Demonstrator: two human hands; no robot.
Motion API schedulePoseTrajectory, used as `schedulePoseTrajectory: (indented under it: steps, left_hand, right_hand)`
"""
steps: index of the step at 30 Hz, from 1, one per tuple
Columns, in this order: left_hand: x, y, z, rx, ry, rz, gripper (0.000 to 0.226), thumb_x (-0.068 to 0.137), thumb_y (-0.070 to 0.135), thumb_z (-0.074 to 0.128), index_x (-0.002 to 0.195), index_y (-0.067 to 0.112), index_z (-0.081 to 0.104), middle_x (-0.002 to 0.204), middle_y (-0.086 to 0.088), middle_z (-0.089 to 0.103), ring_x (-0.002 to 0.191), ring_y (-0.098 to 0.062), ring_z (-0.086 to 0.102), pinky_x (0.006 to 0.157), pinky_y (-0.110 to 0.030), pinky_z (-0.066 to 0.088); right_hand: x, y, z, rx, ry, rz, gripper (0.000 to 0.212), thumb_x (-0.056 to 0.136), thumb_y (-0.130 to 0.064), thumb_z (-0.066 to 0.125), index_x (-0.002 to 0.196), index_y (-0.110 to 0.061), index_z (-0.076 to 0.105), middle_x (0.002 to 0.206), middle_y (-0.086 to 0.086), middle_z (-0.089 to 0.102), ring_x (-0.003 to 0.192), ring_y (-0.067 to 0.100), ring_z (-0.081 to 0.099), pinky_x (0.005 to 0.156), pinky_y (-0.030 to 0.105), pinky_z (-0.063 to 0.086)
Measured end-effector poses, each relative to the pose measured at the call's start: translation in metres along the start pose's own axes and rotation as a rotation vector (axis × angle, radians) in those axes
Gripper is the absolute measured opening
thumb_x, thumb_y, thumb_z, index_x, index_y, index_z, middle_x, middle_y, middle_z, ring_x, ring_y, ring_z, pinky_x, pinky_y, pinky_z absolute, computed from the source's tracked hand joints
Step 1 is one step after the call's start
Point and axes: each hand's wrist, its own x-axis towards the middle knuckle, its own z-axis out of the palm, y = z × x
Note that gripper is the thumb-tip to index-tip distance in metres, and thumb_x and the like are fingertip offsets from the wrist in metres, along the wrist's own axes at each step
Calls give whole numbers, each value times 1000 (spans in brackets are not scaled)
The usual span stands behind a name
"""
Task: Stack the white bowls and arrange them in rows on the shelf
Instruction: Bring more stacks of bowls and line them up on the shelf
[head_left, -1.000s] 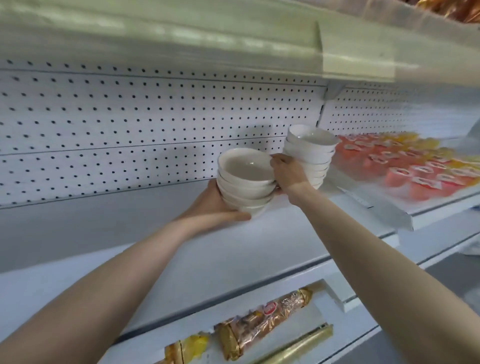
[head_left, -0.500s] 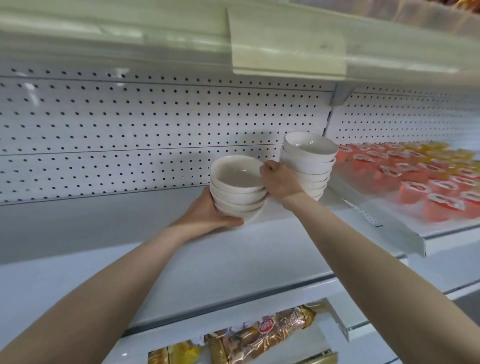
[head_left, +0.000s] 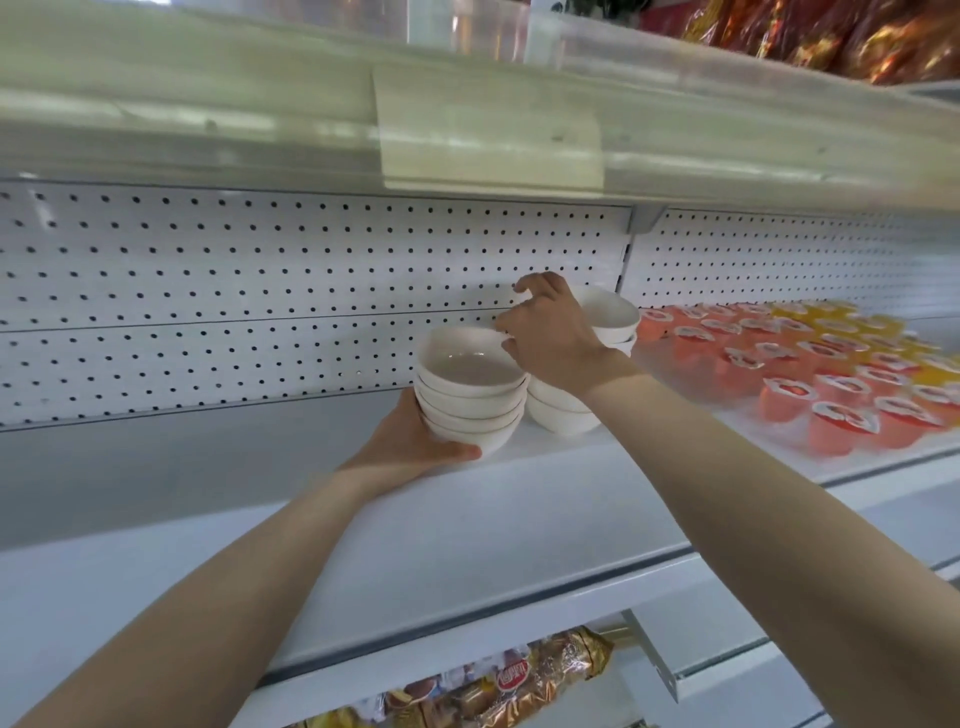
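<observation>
Head | bowl stack (head_left: 470, 387) upright, mouths up | left hand (head_left: 410, 441) cups its base | right hand (head_left: 550, 338) pinches top rim

Bright, even light; edges bowed, perhaps slightly motion-blurred.

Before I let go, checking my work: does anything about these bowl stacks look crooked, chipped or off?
Nothing stands out. The left stack, held by the left hand and right hand, looks evenly nested and upright beside the right stack on the shelf, partly hidden by that hand. No chips or spills show.
</observation>
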Motion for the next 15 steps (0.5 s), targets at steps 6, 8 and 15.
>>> schedulePoseTrajectory:
  steps: [6,8,15]
  left_hand:
    - [2,-4,2,12,34,-44,101,54,46,95,138,33,41,131,15,61,123,-6,57,102,-40,48]
    - [3,-3,2,20,33,-44,99,55,45,95,138,33,42,131,14,61,123,-7,57,102,-41,47]
    - [2,-1,1,74,13,-93,100,57,46,93,139,34,38,132,15,59,124,-7,56,102,-39,48]
  right_hand:
    - [0,4,5,96,-16,28,28,91,-26,59,117,-26,69,124,9,60,133,20,35,113,31,14]
    - [2,5,6,103,-19,24,28,92,-26,58,117,-27,69,121,8,61,133,19,36,113,33,16]
    - [4,3,8,60,-15,1,26,90,-22,57,113,-24,70,107,7,66,125,22,42,108,35,24]
